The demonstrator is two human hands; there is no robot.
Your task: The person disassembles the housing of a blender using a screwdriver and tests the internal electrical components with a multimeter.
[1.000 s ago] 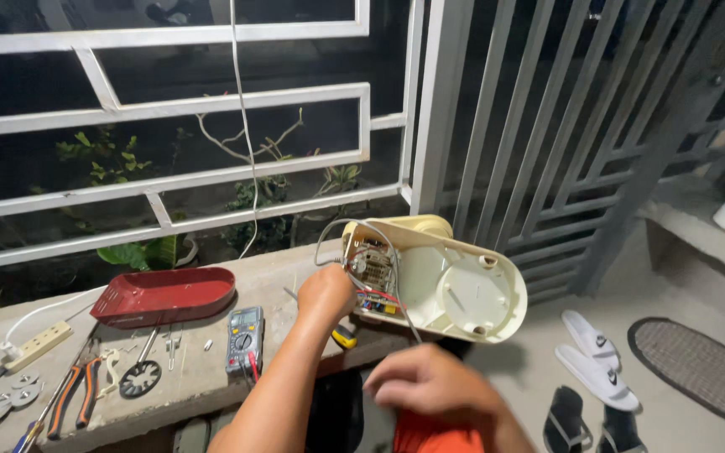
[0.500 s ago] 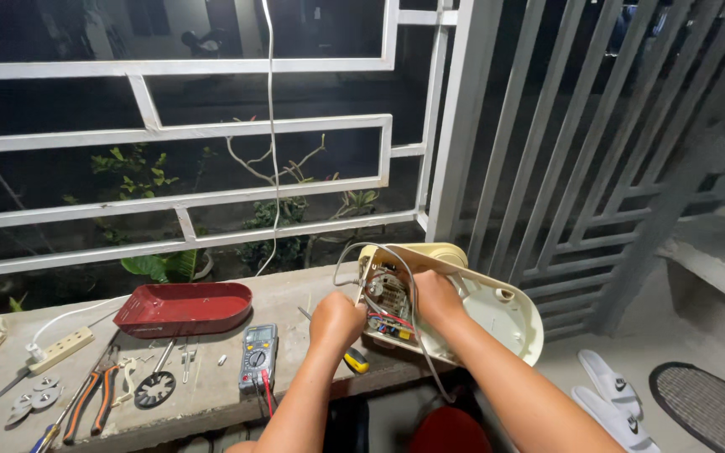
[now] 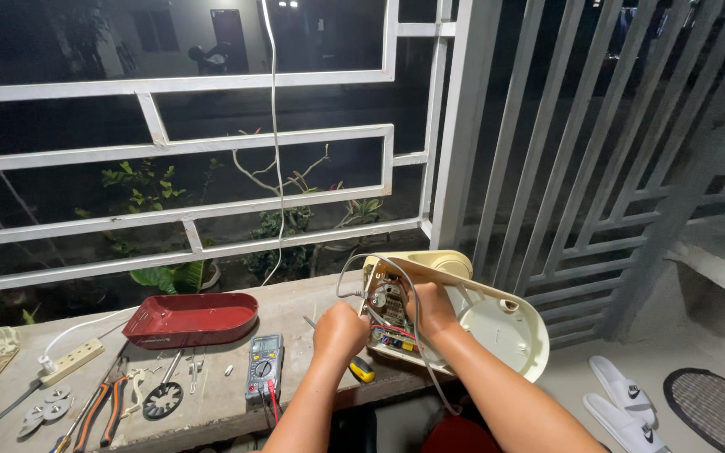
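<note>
A cream plastic appliance base (image 3: 497,323) lies opened on the concrete ledge (image 3: 295,298), with a circuit board and coloured wires (image 3: 389,310) showing at its left end. My left hand (image 3: 339,330) is closed at the board's left edge, beside the wires. My right hand (image 3: 431,308) grips the cream casing just right of the board. A grey cable (image 3: 379,262) loops over the top of the housing. A yellow-handled tool (image 3: 362,370) lies just below my left hand.
On the ledge, left of my hands: a multimeter (image 3: 265,367), a red oval tray (image 3: 192,319), orange-handled pliers (image 3: 101,411), a small black gear-like disc (image 3: 161,400), loose screws, a white power strip (image 3: 70,361). White window bars stand behind. White slippers (image 3: 627,403) lie on the floor, right.
My right hand came up from below the ledge and took hold of the casing by the board. My left hand stayed at the wires. The view tilted up and right.
</note>
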